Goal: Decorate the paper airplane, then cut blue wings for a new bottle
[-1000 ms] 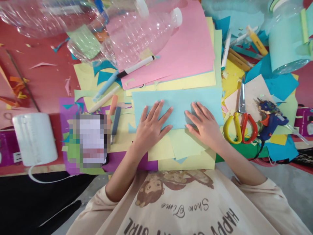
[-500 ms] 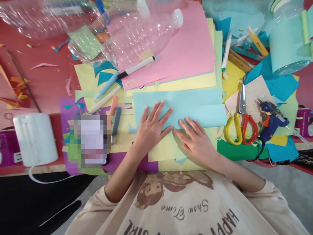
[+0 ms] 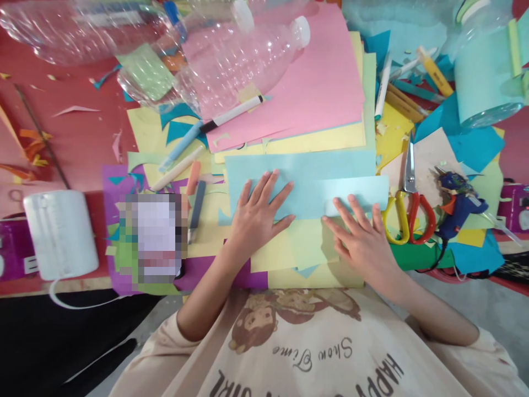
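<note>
L hand (image 3: 258, 212): palm down, fingers spread & extended, resting on L half of the light-blue sheet (image 3: 306, 171). R hand (image 3: 363, 237): palm down, fingers apart & slightly bent, fingertips at near edge of the same sheet, toward its R end; contact pressure can't be verified. R thumb partly hidden; can't tell if it reaches under the edge.

Sheet pos.: crosswise in front of person, long axis L–R, atop yellow/pale-green sheets (image 3: 285, 248). A paler flap (image 3: 366, 187) at the near R corner projects past the rest of the R edge, ending just beside the scissors (image 3: 409, 182) (yellow & red handles toward person, blades pointing away).

R of scissors: blue glue gun (image 3: 457, 212), nozzle pointing away, cable running down toward tabletop edge. Far R: bottle w/ blue-green covering (image 3: 481, 77), upper part clear.

Beyond sheet: pink paper stack (image 3: 326, 105); on it, clear plastic bottle (image 3: 248, 60) lying on its side, white cap to R, & white marker w/ black cap (image 3: 233, 113), set diagonally.

L of sheet: orange pen (image 3: 192, 179) & dk. grey-blue pen (image 3: 195, 209), side by side; next, a pixelated rectangular item (image 3: 157, 237), details n/a. Far L: white item w/ strap (image 3: 61, 234) near the edge of the red tabletop (image 3: 88, 135).
</note>
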`<state>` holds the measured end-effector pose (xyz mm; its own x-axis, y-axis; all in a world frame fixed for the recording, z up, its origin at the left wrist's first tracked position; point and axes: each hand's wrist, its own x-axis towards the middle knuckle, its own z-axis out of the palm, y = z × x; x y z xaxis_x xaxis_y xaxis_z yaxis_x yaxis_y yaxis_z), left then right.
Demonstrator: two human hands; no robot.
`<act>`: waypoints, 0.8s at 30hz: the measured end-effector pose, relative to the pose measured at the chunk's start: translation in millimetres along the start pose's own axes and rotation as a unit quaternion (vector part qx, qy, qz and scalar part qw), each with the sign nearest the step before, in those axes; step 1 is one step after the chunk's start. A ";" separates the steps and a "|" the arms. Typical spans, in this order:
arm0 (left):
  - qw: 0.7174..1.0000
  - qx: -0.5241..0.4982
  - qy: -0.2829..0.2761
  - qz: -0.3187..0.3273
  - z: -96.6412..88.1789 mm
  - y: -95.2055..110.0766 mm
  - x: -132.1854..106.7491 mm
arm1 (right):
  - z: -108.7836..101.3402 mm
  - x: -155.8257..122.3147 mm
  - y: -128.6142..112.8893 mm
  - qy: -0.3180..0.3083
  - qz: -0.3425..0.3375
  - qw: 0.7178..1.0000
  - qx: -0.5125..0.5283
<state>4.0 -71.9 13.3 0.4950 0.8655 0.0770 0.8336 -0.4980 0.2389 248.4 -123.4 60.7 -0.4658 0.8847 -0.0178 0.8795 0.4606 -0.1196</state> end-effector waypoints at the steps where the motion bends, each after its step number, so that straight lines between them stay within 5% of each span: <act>1: 1.000 0.001 0.001 0.001 0.2 -0.3 -0.1 | -1.5 -3.3 2.6 0.003 0.010 1.000 -0.008; 13: 1.000 -0.021 -0.010 -0.006 1.0 -0.5 -0.8 | -9.5 -29.3 32.2 0.016 0.074 0.994 -0.073; 24: 1.000 -0.008 -0.018 0.005 0.8 -1.1 -1.3 | -18.1 -31.0 33.3 0.013 0.081 0.992 -0.097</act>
<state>2.6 -72.5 12.2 0.5115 0.8581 0.0446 0.8249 -0.5049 0.2542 293.9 -134.2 75.2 -0.3162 0.9487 0.0056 0.9461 0.3149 0.0757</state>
